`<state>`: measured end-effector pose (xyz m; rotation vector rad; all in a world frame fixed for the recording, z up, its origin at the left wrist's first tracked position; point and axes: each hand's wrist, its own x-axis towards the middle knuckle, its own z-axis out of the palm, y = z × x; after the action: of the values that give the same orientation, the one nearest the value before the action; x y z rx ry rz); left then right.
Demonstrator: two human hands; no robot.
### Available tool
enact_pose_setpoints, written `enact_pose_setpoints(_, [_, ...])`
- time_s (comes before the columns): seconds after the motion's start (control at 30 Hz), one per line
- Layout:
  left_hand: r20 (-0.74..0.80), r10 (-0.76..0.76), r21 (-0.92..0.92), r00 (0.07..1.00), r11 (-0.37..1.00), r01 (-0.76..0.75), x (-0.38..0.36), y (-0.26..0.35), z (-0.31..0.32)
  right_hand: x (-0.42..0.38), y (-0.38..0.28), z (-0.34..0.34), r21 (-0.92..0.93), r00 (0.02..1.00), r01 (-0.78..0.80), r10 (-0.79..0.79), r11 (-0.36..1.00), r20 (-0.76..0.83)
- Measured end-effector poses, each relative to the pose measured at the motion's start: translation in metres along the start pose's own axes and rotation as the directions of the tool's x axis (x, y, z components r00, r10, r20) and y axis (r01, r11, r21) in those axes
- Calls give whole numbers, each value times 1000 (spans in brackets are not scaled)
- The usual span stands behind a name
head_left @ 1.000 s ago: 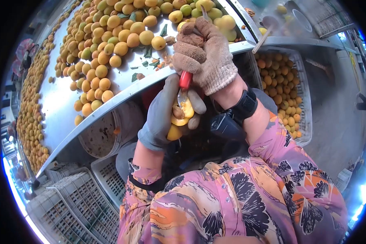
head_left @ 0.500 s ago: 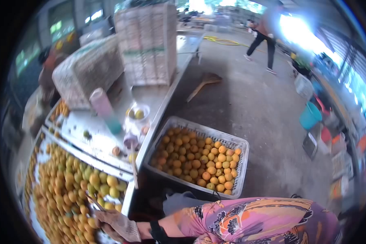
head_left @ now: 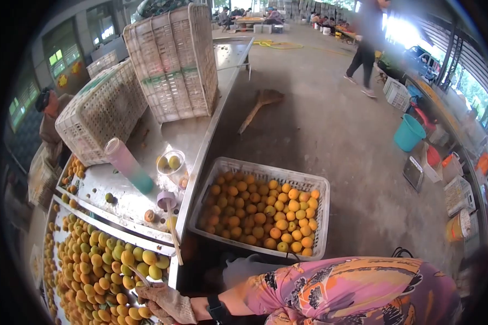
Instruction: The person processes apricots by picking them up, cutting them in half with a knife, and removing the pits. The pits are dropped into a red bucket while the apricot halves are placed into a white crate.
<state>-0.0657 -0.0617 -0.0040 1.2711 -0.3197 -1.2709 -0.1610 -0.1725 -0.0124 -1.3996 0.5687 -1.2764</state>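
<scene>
My right hand (head_left: 168, 304), in a tan work glove with a dark watch at the wrist, is low over a mass of yellow and green apricots (head_left: 95, 260) on the sorting table (head_left: 162, 248). Its fingers are closed around a thin, stick-like tool (head_left: 140, 275) that points up and left across the fruit. The far end of this tool blends with the apricots. My left hand is out of view. Right of the table, a white plastic crate (head_left: 324, 216) on the floor holds many orange apricots.
On the table stand large crates (head_left: 171, 65), a pink-green bottle (head_left: 129, 165), a clear cup (head_left: 172, 165) with fruit and a wooden stick (head_left: 174, 235) at the edge. A broom (head_left: 260, 108) lies on the floor. One person (head_left: 366, 49) walks behind; another (head_left: 50, 116) is left.
The view has shifted slightly and sharpened. My gloved hand sits a little further right and lower, still holding the thin tool. The person at the back has moved right.
</scene>
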Motion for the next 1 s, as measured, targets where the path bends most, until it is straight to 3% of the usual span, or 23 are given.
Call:
enact_pose_setpoints(0.03, [-27, -19, 41, 999, 999, 20, -22, 24, 36, -1, 0, 1, 0, 1000, -16, 16, 1000, 14])
enact_pose_setpoints(0.1, [21, 57, 229, 998, 972, -61, 14, 8, -21, -5, -1, 7, 61, 993, -84, 79, 995, 90])
enact_pose_setpoints(0.13, [-102, 67, 205, 993, 978, -45, -7, 27, 14, -7, -3, 12, 121, 982, -129, 110, 984, 153])
enact_pose_setpoints(0.17, [-81, 127, 247, 989, 963, -103, 7, 22, -4, -11, -19, 10, -146, 969, 29, 9, 989, 248])
enact_pose_setpoints(0.2, [-187, 100, 53, 977, 994, -92, 3, 9, -24, -20, -39, 7, -281, 917, -5, 116, 960, 381])
enact_pose_setpoints(0.23, [-272, 70, -148, 960, 982, -114, 4, 10, -13, -27, -37, 12, -268, 857, -18, 153, 963, 491])
enact_pose_setpoints(0.27, [-183, 138, -101, 973, 982, -159, 10, 8, -23, -26, -50, 14, -521, 803, 69, 262, 851, 535])
enact_pose_setpoints(0.3, [7, 155, -94, 988, 984, -153, 10, 10, -33, -26, -50, 17, -551, 764, 143, 262, 823, 590])
enact_pose_setpoints(0.33, [-119, 240, -80, 964, 965, -250, 7, 8, -26, -29, -48, 21, -569, 772, 164, 254, 806, 583])
enact_pose_setpoints(0.4, [-67, 247, -20, 967, 968, -249, 7, 9, -38, -34, -32, 28, -544, 790, 271, 140, 794, 597])
enact_pose_setpoints(0.47, [-147, 434, 177, 889, 896, -408, 6, 10, -24, -39, -22, 32, -456, 828, 251, 55, 854, 558])
enact_pose_setpoints(0.5, [-142, 411, 191, 900, 904, -383, 1, 15, -18, -39, -28, 31, -416, 843, 184, 75, 891, 533])
enact_pose_setpoints(0.53, [-120, 286, 149, 951, 952, -268, 3, 18, -27, -40, -29, 31, -355, 862, 90, 105, 931, 496])
enact_pose_setpoints(0.6, [-72, 431, 309, 899, 867, -391, 12, 7, -35, -42, -22, 38, -71, 904, -155, 171, 985, 393])
enact_pose_setpoints(0.67, [-168, 371, 182, 914, 922, -341, 9, 11, -37, -42, -22, 41, 136, 790, -551, 461, 823, 404])
enact_pose_setpoints(0.73, [-21, 239, 111, 971, 966, -235, 11, 13, -52, -40, -23, 42, 111, 728, -631, 536, 768, 429])
enact_pose_setpoints(0.77, [-16, 283, 146, 959, 949, -278, 12, 10, -57, -47, -11, 49, 306, 774, -617, 490, 725, 401])
enact_pose_setpoints(0.8, [-26, 284, 148, 958, 949, -278, 10, 11, -59, -30, -48, 40, 253, 598, -799, 674, 546, 434])
enact_pose_setpoints(0.87, [-13, 54, -308, 998, 950, -55, 7, 17, -59, -27, -47, 39, 293, 564, -826, 681, 482, 467])
enact_pose_setpoints(0.9, [-136, 54, -275, 989, 957, -90, 4, 21, -52, -26, -48, 37, 228, 566, -817, 660, 530, 493])
enact_pose_setpoints(0.93, [-144, 53, -272, 988, 958, -91, 2, 25, -46, -19, -53, 32, 125, 561, -793, 636, 596, 529])
enact_pose_setpoints(0.97, [-256, 93, -239, 962, 958, -156, 0, 29, -40, -19, -37, 31, -66, 707, -540, 495, 839, 505])
enact_pose_setpoints(1.0, [-363, 133, -200, 922, 956, -216, -1, 30, -38, -16, -33, 32, -253, 796, -204, 310, 946, 520])
